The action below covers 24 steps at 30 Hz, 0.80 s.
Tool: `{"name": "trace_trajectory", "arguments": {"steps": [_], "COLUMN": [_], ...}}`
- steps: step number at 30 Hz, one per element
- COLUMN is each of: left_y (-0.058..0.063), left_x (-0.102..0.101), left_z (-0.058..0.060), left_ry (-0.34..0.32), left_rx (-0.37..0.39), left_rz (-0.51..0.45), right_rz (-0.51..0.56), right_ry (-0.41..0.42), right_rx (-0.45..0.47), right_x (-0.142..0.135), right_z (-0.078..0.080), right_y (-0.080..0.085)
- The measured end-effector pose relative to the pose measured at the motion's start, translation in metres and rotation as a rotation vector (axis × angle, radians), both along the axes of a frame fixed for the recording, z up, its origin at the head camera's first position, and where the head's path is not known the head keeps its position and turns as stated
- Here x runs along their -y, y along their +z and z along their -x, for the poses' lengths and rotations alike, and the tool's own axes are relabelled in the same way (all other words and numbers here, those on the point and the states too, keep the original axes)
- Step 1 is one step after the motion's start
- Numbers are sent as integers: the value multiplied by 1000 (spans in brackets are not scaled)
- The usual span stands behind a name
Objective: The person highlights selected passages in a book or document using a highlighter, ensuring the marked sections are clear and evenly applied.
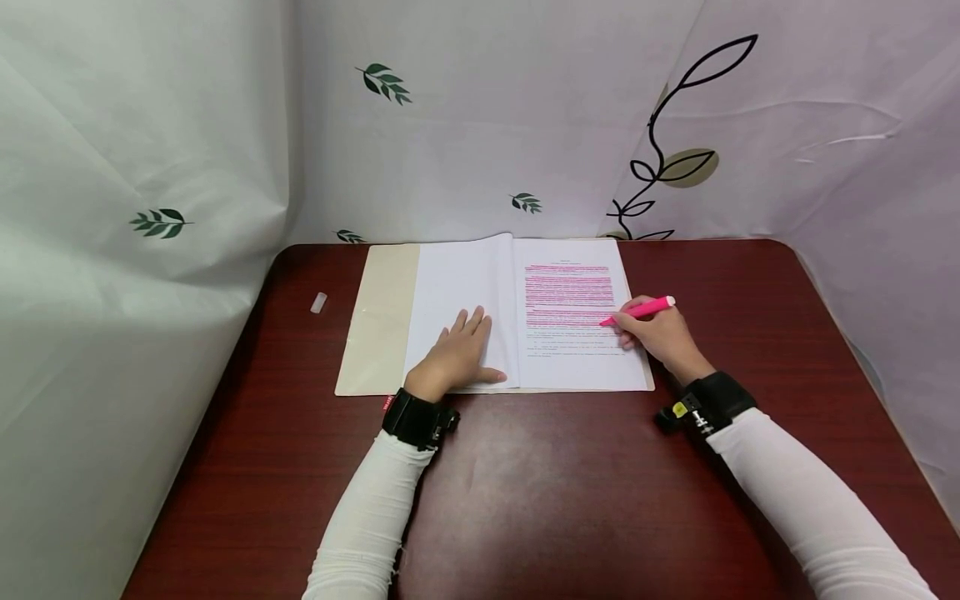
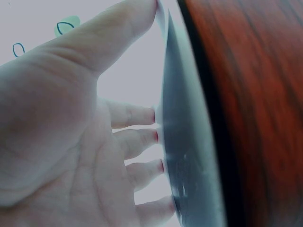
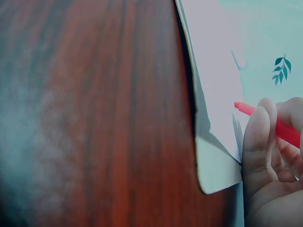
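Note:
A document folder (image 1: 378,321) lies spread on the table with white pages in it. Its right page (image 1: 570,371) carries printed text, and the upper lines are coloured pink. My right hand (image 1: 660,333) pinches a pink highlighter (image 1: 651,307) between thumb and fingers, its tip at the page near the lowest pink lines. In the right wrist view the highlighter (image 3: 287,133) slants out past the thumb. On the blank left page (image 1: 450,275) my left hand (image 1: 459,354) rests flat, fingers spread and thumb toward the fold. The left wrist view shows the fingertips against the paper.
A small whitish translucent piece (image 1: 318,302) lies left of the folder, its kind unclear. The dark red wooden table (image 1: 555,492) extends around the folder. Pale leaf-patterned cloth (image 1: 465,125) hangs behind and at both sides. Each wrist wears a black camera strap (image 1: 415,419).

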<state>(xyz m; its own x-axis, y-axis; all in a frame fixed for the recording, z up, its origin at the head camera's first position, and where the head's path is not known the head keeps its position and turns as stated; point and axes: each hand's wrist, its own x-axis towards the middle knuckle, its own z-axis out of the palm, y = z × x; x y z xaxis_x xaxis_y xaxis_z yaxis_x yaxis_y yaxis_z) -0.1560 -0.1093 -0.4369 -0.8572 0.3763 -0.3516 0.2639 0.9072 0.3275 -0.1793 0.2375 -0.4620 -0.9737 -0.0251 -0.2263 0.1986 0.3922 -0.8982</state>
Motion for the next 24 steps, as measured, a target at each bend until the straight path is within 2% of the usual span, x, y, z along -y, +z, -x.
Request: {"name": "trace_trajectory", "arguments": {"steps": [24], "left_y": [1], "left_x": [0], "left_z": [0], "left_ry": [-7], "left_rx": [4], "left_rz": [0], "right_rz": [-29], "right_ry": [-16], "right_rx": [-11], "right_x": [-7], "right_z": [0], "right_y": [-2]}}
